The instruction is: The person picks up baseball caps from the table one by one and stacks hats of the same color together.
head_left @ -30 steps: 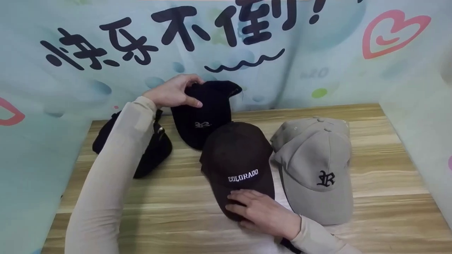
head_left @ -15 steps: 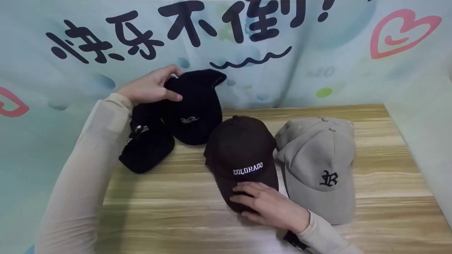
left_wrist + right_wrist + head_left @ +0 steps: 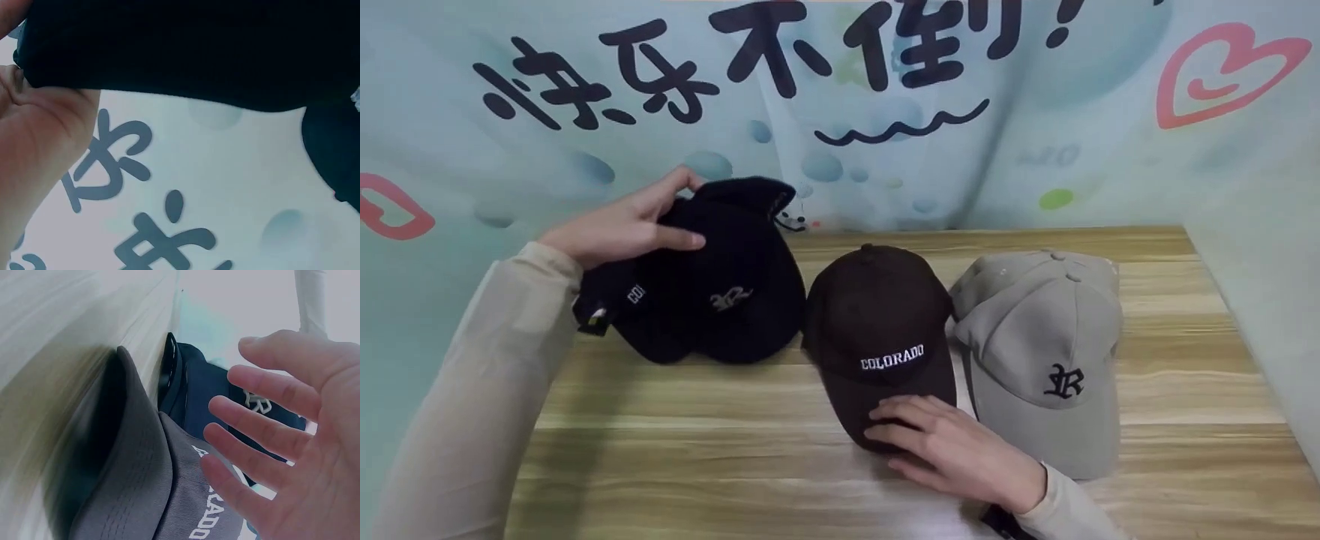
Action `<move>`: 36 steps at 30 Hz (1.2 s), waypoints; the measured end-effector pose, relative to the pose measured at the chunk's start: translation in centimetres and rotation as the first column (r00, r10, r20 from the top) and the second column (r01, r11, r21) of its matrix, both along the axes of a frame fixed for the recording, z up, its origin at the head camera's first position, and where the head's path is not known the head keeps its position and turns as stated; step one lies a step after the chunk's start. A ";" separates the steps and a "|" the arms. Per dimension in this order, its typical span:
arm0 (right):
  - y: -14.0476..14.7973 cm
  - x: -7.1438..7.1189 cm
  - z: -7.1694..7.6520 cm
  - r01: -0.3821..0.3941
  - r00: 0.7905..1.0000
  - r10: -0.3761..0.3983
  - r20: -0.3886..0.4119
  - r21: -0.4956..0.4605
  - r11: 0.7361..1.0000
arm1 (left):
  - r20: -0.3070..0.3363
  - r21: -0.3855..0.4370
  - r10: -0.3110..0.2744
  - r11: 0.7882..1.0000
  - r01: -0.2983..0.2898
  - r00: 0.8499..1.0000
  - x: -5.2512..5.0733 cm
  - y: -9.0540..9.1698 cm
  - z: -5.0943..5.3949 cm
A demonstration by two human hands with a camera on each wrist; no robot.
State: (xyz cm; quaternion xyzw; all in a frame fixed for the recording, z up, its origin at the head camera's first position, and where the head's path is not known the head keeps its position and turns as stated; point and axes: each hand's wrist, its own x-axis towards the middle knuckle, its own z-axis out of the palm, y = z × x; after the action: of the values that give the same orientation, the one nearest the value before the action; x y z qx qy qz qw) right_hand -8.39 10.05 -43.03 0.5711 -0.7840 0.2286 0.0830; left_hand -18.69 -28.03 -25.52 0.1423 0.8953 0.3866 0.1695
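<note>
My left hand [image 3: 626, 225] grips the back of a black cap [image 3: 750, 262] with a pale letter logo, thumb lying on its crown. In the left wrist view the dark fabric of that cap [image 3: 197, 50] fills the top. Behind it on the left lies another black cap [image 3: 619, 304] with white lettering, mostly covered. My right hand [image 3: 956, 450] is over the brim of a dark brown COLORADO cap [image 3: 877, 307]. Seen from the right wrist, its fingers are straight and slightly spread, apart from the brown cap [image 3: 138, 478] and holding nothing.
Right of the brown cap sit two nested grey caps, the front grey cap [image 3: 1042, 337] bearing a black letter logo. The wooden table [image 3: 720, 465] ends at a printed backdrop [image 3: 885, 172] behind the caps.
My left hand has carried the logo cap leftward and down, over the lettered black cap. My right hand has stayed at the brown cap's brim. The view has shifted slightly.
</note>
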 end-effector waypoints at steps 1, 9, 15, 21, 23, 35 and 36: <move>0.0 0.0 0.0 0.000 1.000 0.000 0.001 0.000 1.000 | 0.008 0.006 0.000 1.000 0.000 1.000 0.3 -0.2 -0.3; -0.2 0.2 -0.2 -0.012 0.999 0.012 0.030 0.002 1.000 | 0.080 0.070 -0.007 0.998 0.002 0.997 1.6 -2.1 -3.2; -0.3 0.3 -0.3 -0.012 0.999 0.013 0.033 -0.016 1.000 | 0.118 0.084 -0.007 0.996 -0.003 0.993 1.9 -3.3 -6.0; -0.5 0.4 -0.5 -0.015 0.999 0.017 0.034 -0.044 0.999 | 0.191 0.052 0.017 0.998 -0.028 0.981 1.7 -4.3 -7.9; -0.6 0.4 -0.5 -0.015 0.999 0.017 0.038 -0.043 0.999 | 0.227 0.023 0.025 0.999 -0.031 0.974 1.6 -4.7 -8.4; -0.7 0.0 -0.5 -0.011 0.999 0.013 0.049 -0.033 0.999 | 0.358 -0.015 0.065 0.998 -0.064 0.931 1.7 -5.6 -11.5; -0.7 -0.1 -0.5 -0.010 0.999 0.012 0.048 -0.035 0.999 | 0.362 -0.018 0.066 0.998 -0.064 0.930 1.8 -5.6 -11.4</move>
State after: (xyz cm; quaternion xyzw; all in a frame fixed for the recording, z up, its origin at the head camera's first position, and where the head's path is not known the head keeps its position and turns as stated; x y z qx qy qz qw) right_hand -8.44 9.31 -43.51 0.5683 -0.7784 0.2565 0.0727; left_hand -16.93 -33.64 -36.95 0.0385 0.8540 0.4092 0.3191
